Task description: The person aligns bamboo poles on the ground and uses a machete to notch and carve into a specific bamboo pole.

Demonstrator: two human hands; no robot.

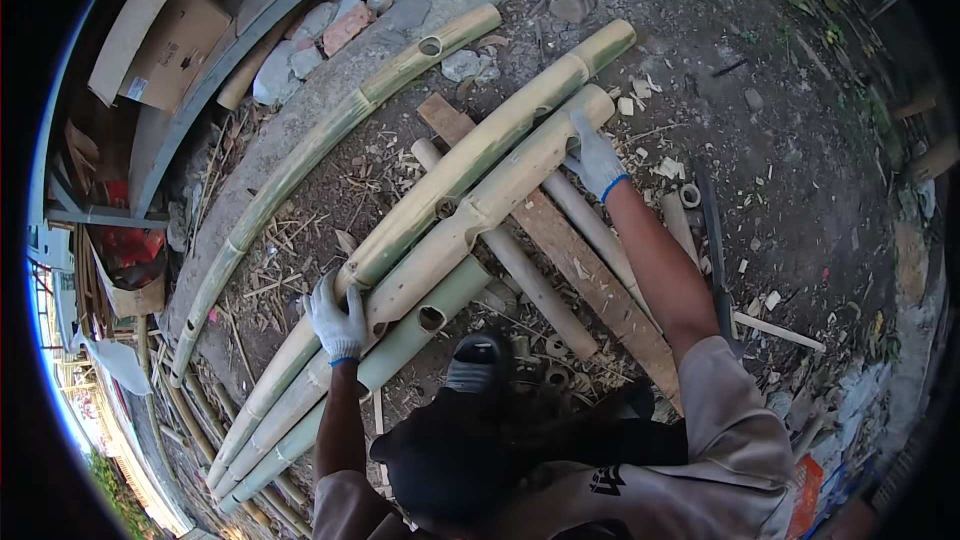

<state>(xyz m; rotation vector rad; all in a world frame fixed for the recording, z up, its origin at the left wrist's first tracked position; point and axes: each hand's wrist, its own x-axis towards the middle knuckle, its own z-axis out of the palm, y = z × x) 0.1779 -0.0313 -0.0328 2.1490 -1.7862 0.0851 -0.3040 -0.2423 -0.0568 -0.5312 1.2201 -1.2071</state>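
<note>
Three bamboo poles lie side by side, slanting from lower left to upper right. My left hand (336, 320), in a white glove with a blue cuff, is closed over the far bamboo pole (520, 115), its wrist crossing above the middle one. My right hand (597, 157), gloved alike, grips the upper-right end of the middle bamboo pole (425, 258), one finger stretched along it. Notches show in that pole and the far one. The near, greener bamboo pole (455, 292) is shorter and has a dark hole near its end.
Beneath the poles lie a wooden plank (570, 250) and round bamboo supports (535, 290). Another holed bamboo pole (300, 155) curves along the left. Rocks (345, 28) and a cardboard box (165, 40) are at upper left. Bamboo chips litter the soil; a dark long bar (715, 240) lies right.
</note>
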